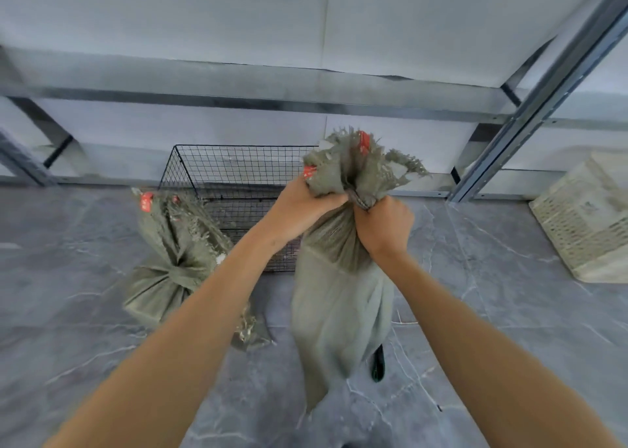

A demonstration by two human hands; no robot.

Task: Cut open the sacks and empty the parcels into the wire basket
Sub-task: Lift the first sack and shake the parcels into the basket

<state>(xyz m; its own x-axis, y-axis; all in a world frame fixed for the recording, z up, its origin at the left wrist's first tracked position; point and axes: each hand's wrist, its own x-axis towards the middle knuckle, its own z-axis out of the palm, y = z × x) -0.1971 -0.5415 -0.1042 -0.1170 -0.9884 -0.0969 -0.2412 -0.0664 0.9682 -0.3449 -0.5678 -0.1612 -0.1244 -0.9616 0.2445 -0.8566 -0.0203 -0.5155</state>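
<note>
held sack [339,311] – grey-green woven, centre frame, upright, neck bunched + tied w/ a cord. both grips on that neck: left hand [300,206] clenched round it from the left, right hand [385,226] clenched round it from the right, just below the tie, fists nearly touching. frayed mouth of the sack fans out above the fists; red tag [363,141] at its top edge, another by the left knuckles. sack body hangs long + slack toward lower centre; can't tell if its bottom corner touches the floor [509,311].

wire basket [238,172] – black mesh, upper centre, on floor against the wall [170,22]. held sack overlaps its right side in frame. contents not readable thru the mesh.

second sack [170,264] – same cloth, left of centre, lying on floor, knotted at mid, just beside the basket's left front corner; red tag near its top too.

small dark object [378,362] on floor just right of the held sack's lower part, partly hidden, can't id.

pale woven crate [584,223] at right edge, well apart. metal frame [543,83] w/ slanted post upper right; its rail runs across the wall.
</note>
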